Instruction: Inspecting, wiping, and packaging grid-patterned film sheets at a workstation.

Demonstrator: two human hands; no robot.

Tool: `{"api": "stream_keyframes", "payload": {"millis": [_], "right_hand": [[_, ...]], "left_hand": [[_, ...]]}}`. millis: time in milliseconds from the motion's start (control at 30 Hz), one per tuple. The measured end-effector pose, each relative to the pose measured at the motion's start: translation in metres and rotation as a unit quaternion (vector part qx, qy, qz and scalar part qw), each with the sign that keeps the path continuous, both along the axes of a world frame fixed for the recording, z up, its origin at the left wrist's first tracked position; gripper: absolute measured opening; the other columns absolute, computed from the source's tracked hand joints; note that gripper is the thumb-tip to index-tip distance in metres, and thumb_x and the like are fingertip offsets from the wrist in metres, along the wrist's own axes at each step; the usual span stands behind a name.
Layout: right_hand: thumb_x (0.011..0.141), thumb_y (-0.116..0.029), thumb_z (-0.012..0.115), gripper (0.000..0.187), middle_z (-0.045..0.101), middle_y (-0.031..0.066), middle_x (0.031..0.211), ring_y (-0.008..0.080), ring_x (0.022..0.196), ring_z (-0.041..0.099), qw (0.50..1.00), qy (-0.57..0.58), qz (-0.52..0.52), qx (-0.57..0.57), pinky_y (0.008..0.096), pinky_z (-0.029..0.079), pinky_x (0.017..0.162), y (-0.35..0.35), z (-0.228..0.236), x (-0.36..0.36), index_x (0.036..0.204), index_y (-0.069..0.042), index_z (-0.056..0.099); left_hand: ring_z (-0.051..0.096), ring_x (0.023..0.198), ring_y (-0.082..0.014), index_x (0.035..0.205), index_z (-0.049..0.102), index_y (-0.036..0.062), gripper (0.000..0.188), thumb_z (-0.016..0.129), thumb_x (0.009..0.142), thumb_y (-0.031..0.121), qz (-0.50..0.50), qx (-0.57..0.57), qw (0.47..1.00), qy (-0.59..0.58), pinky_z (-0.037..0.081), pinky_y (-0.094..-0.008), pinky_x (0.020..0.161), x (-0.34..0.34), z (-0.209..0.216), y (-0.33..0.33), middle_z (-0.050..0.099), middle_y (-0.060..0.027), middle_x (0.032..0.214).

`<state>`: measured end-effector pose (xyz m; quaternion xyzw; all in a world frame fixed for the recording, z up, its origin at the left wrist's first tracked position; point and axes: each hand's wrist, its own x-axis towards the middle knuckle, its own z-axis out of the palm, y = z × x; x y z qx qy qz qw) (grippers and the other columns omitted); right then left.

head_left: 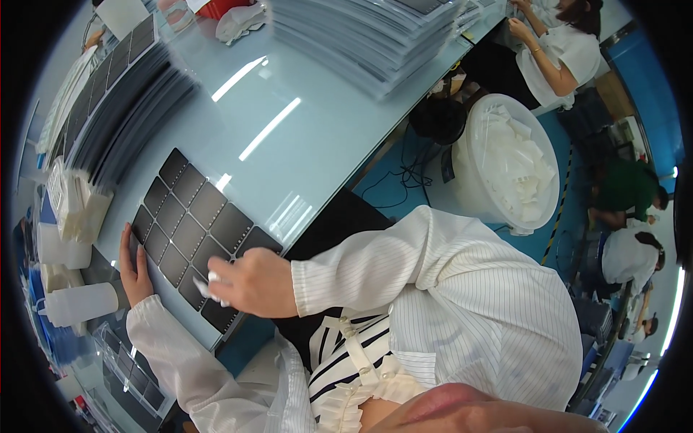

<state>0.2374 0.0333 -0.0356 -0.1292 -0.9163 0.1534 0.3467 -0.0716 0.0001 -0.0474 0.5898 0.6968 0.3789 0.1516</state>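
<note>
A dark panel (189, 222) divided into a grid of rounded rectangles lies flat on the glossy pale table near its front left. My left hand (136, 270) is open, its fingers stretched out along the panel's left edge. Over the panel's near part, my right hand (254, 283) is closed on a crumpled white wipe (214, 291). The wipe appears to touch the panel's surface, and most of it is hidden inside my fingers.
Stacks of similar dark panels stand on the left (137, 108) and at the back (361, 43). A white container (81, 303) sits left of my left arm. Right of the table (278, 184), a white bin (462, 189) holds crumpled white wipes. People work at right.
</note>
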Motion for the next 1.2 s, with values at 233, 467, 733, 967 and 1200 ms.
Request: {"api": "stream_keyframes", "payload": {"millis": [233, 467, 733, 967, 1200], "right_hand": [[0.080, -0.014, 0.057, 0.021, 0.053, 0.0120, 0.087, 0.0218, 0.053, 0.059, 0.988, -0.061, -0.141, -0.015, 0.0320, 0.047, 0.045, 0.059, 0.010, 0.007, 0.098, -0.004, 0.059], [0.081, -0.016, 0.057, 0.018, 0.052, 0.0119, 0.087, 0.0200, 0.051, 0.057, 0.997, -0.045, 0.064, -0.014, 0.0321, 0.047, 0.045, 0.010, 0.005, 0.004, 0.096, -0.006, 0.060], [0.077, -0.016, 0.063, 0.016, 0.051, 0.0119, 0.085, 0.0268, 0.054, 0.059, 0.988, -0.067, -0.140, -0.009, 0.0366, 0.048, 0.048, 0.068, 0.013, -0.007, 0.083, -0.006, 0.052], [0.074, -0.020, 0.066, 0.017, 0.049, 0.0061, 0.076, 0.0219, 0.050, 0.055, 0.991, -0.037, 0.128, -0.010, 0.0326, 0.046, 0.045, 0.026, 0.012, -0.012, 0.083, -0.010, 0.056], [0.079, -0.016, 0.064, 0.021, 0.056, 0.0118, 0.087, 0.0328, 0.067, 0.060, 0.990, -0.104, -0.094, -0.018, 0.0390, 0.048, 0.055, 0.100, 0.022, -0.022, 0.097, -0.006, 0.058]], "left_hand": [[0.030, 0.135, -0.0217, 0.136, 0.041, 0.0082, 0.043, 0.045, 0.093, 0.010, 0.017, -0.011, 0.999, 0.030, 0.020, -0.0327, 0.111, 0.003, 0.003, -0.001, 0.041, -0.0078, 0.141], [0.034, 0.133, -0.0190, 0.138, 0.038, 0.0052, 0.046, 0.045, 0.093, 0.007, 0.024, -0.015, 0.999, 0.042, 0.022, -0.0310, 0.110, 0.008, 0.002, 0.001, 0.041, -0.0071, 0.141], [0.036, 0.131, -0.0197, 0.136, 0.041, 0.0037, 0.044, 0.046, 0.092, 0.008, 0.007, 0.005, 0.998, 0.062, 0.024, -0.0305, 0.108, -0.002, 0.005, -0.007, 0.044, -0.0089, 0.138], [0.038, 0.130, -0.0239, 0.130, 0.046, 0.0057, 0.043, 0.053, 0.088, 0.006, 0.012, 0.041, 0.996, 0.081, 0.027, -0.0321, 0.107, -0.006, -0.007, -0.004, 0.047, -0.0113, 0.135], [0.038, 0.130, -0.0262, 0.130, 0.048, 0.0113, 0.042, 0.054, 0.088, 0.012, 0.054, 0.031, 0.995, 0.081, 0.032, -0.0340, 0.105, 0.009, 0.001, -0.004, 0.048, -0.0092, 0.135]]}}
